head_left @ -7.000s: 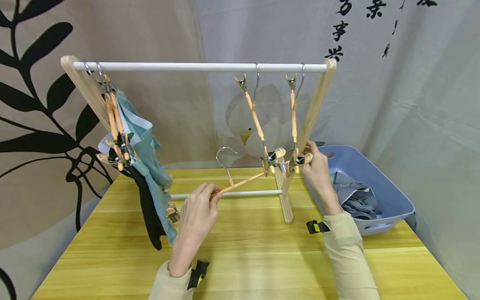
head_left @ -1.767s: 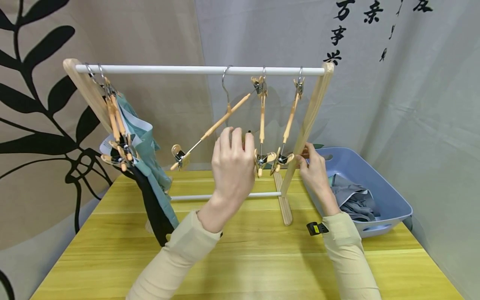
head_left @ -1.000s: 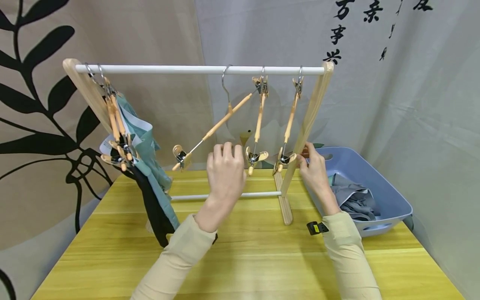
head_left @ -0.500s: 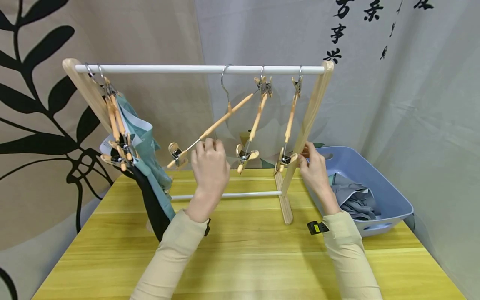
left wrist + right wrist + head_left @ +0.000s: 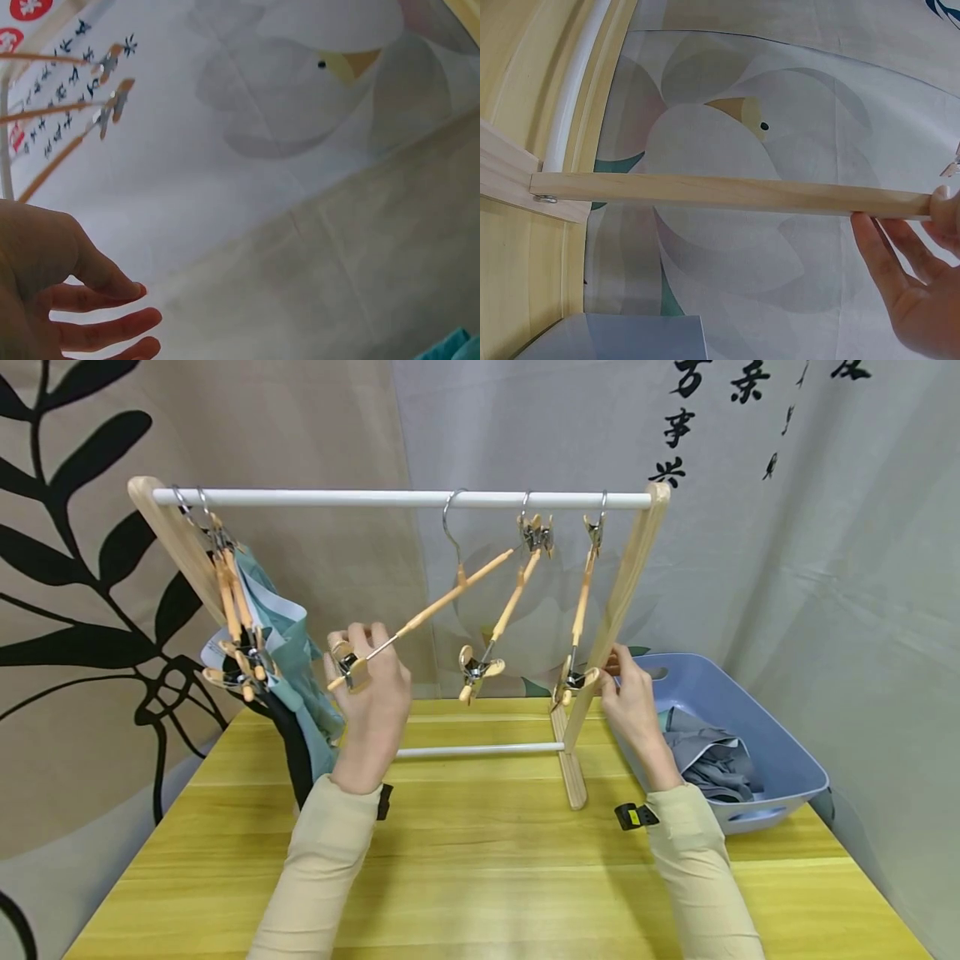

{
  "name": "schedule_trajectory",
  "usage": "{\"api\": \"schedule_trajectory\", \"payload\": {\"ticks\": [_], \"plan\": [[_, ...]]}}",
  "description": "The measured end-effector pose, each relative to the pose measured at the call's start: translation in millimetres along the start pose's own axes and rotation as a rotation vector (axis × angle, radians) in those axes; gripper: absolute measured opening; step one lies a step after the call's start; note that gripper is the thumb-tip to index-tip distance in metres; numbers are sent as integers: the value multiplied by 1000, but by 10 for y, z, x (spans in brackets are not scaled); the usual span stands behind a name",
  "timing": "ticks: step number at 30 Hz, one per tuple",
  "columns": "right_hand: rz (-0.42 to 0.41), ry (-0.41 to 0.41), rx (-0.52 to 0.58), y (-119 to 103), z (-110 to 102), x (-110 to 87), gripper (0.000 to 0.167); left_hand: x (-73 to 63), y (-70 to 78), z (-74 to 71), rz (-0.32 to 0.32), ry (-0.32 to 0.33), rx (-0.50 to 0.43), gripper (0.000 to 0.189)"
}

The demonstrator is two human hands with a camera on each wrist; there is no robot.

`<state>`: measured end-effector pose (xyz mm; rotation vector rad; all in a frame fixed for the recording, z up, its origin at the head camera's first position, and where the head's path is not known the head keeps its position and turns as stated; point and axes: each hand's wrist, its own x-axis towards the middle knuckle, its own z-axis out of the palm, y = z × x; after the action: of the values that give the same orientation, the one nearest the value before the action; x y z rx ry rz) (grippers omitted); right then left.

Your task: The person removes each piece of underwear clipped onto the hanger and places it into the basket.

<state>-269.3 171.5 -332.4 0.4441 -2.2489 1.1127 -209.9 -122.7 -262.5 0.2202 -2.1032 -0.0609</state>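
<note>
My left hand (image 5: 371, 710) is raised just behind the lower clip of a wooden clip hanger (image 5: 453, 593), which hangs tilted from the white rail. In the left wrist view the left fingers (image 5: 112, 326) are spread and loosely bent, with nothing between them. My right hand (image 5: 630, 702) holds the right side post of the small clothes rack (image 5: 621, 585); the right wrist view has thumb and fingers pinching the wooden post (image 5: 727, 191). Two more bare clip hangers, a middle one (image 5: 517, 593) and a right one (image 5: 583, 589), hang from the rail.
At the rack's left end, hangers bear a teal garment (image 5: 292, 643) and a black one (image 5: 294, 747). A blue basket (image 5: 783, 752) with grey cloth (image 5: 708, 756) inside stands right of the rack on the wooden table (image 5: 495, 877). A lower bar (image 5: 480, 749) crosses near the tabletop.
The left hanger, earlier held low in the left hand, now hangs on the rail. The left hand has since moved left to its lower clip. The middle hanger has swung; the right hand stays at the post.
</note>
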Motion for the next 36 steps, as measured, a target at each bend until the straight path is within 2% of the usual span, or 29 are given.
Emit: {"api": "schedule_trajectory", "payload": {"ticks": [2,3,6,14,24,27,29,36], "plan": [[0,-1,1,-2,-4,-1,34,26,-45,-2,-9,73,-63,18],[-1,0,2,-2,-4,-1,34,42,-66,-8,9,171,-141,18],[-4,2,5,-3,-7,-3,34,105,-106,-32,-21,219,-154,22],[10,-1,9,-1,-8,1,35,262,-166,-167,-97,175,-156,28],[13,-3,12,0,-6,-1,36,431,-224,-253,-152,263,-112,29],[8,-8,17,3,-8,-3,36,461,-256,-273,-155,267,-100,31],[5,-8,14,4,-8,-5,36,469,-282,-292,-160,253,-101,33],[13,-13,12,4,-4,-5,36,488,-360,-403,-225,112,-113,36]]}}
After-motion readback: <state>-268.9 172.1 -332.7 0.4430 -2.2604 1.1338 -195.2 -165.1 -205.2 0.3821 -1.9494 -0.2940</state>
